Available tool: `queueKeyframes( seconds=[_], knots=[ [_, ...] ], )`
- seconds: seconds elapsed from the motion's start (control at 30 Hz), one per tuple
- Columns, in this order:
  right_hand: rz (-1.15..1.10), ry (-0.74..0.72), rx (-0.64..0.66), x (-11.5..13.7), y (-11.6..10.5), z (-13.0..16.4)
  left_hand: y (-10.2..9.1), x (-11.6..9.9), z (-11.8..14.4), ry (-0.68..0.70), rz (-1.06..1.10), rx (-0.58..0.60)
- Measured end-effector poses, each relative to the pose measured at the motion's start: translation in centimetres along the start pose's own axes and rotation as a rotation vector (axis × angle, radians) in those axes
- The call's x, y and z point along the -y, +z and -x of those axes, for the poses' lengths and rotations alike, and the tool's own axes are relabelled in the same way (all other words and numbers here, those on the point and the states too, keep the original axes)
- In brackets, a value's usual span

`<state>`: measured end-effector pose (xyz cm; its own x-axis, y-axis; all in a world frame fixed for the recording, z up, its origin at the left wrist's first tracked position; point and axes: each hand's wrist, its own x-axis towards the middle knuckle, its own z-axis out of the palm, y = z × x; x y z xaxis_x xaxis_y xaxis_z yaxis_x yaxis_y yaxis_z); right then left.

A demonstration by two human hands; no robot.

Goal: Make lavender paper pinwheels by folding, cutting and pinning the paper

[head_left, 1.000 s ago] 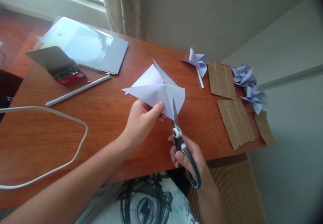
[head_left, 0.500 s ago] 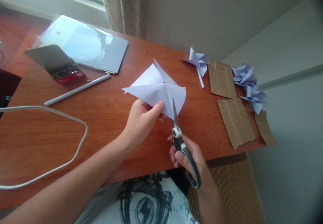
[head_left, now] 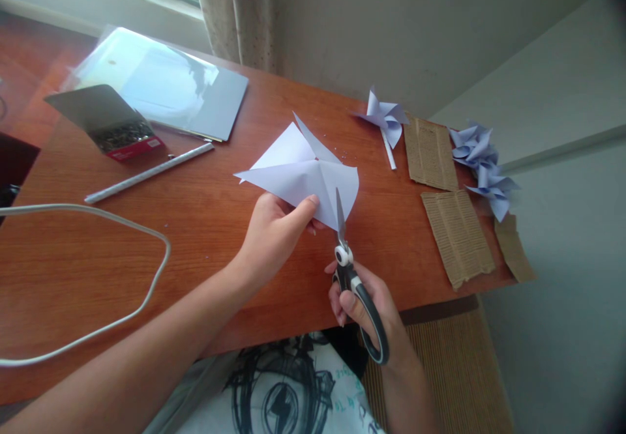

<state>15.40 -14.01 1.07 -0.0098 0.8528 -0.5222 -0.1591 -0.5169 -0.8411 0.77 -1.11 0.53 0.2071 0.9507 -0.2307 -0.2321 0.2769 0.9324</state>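
While scissors [head_left: 342, 238] cut paper [head_left: 303, 176], box [head_left: 105, 118] holds pins [head_left: 122, 137]

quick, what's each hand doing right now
Left hand: closed, pinching the near edge of the white paper.
Right hand: closed around the handles of the scissors, blades at the paper's edge.

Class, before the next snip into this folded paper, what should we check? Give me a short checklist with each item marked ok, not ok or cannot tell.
1. Left hand grips the paper firmly, thumb on top: ok.
2. Left fingers clear of the scissors blades: ok, thumb beside the blade, not touching.
3. Right hand holds the scissors handles securely: ok.
4. Blade lined up on a crease: cannot tell.
5. Paper raised off the table: cannot tell.
6. Finished pinwheel and cardboard strips away from the cut: ok.
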Motion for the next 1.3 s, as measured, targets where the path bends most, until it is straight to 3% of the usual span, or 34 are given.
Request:
queueKeyframes(
  seconds=[1.3],
  knots=[
    [0.048, 0.007, -0.002, -0.39, 0.06, 0.03, -0.27, 0.18, -0.15, 0.035, 0.006, 0.011]
  ],
)
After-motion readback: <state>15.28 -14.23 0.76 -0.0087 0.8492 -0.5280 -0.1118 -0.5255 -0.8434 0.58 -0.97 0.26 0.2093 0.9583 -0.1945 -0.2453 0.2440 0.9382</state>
